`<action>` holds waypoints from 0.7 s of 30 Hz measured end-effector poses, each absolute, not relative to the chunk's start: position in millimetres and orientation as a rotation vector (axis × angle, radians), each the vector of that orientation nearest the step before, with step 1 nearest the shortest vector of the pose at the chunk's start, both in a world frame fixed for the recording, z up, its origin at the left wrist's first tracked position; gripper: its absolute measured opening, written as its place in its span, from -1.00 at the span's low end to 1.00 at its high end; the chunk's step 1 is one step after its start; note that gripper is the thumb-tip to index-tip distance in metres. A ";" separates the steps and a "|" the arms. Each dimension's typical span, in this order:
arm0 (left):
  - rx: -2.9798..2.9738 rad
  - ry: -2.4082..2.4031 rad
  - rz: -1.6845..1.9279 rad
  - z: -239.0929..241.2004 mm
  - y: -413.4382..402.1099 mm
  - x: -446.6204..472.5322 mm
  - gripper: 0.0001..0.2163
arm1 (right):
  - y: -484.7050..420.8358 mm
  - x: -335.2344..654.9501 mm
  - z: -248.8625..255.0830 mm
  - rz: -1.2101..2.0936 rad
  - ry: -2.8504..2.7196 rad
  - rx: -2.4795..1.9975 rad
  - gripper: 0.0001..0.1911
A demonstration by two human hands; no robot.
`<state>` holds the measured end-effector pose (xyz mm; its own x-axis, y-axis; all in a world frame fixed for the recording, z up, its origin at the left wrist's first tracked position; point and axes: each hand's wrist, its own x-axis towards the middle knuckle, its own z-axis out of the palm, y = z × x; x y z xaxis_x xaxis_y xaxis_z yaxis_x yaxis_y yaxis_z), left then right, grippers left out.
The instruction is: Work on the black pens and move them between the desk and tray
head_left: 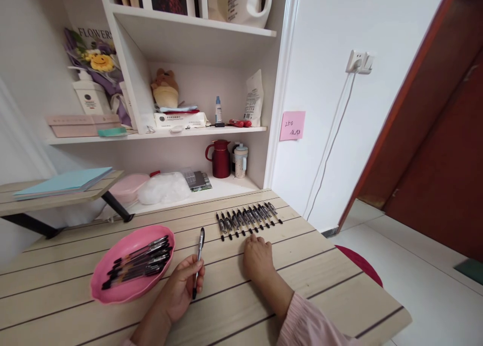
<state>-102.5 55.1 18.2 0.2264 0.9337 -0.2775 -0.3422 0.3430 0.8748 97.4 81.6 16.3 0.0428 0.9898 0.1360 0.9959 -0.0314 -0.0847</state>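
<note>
My left hand (185, 284) is closed around a pen (198, 260) with a black cap and a clear barrel, held nearly upright above the table. Palm down, my right hand (258, 258) lies at the near side of a row of similar pens (247, 220), its fingers curled. Its fingertips are hidden, so I cannot tell if they touch a pen end. The row's pens lie side by side, roughly parallel. Left of my left hand, a pink scalloped bowl (98, 285) holds several more pens (141, 260) in a loose pile.
Behind the wooden table (302, 265) stand white shelves with a red thermos jug (221, 159), a light cup (240, 161) and a plastic bag (164, 187). A raised stand (75, 197) bears blue paper (66, 181) at left. A red stool (360, 265) stands beyond the right edge.
</note>
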 end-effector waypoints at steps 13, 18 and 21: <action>0.783 0.947 1.016 17.5 56.1 -102.5 -0.87 | 85.5 107.0 18.1 -0.051 -1.985 -2.244 -0.66; 0.793 0.939 1.027 15.9 56.0 -103.4 -0.87 | 89.2 108.5 16.6 -0.059 -1.994 -2.216 -0.68; 0.784 0.944 1.027 15.2 56.2 -103.4 -0.86 | 89.1 108.8 16.3 -0.073 -1.990 -2.204 -0.68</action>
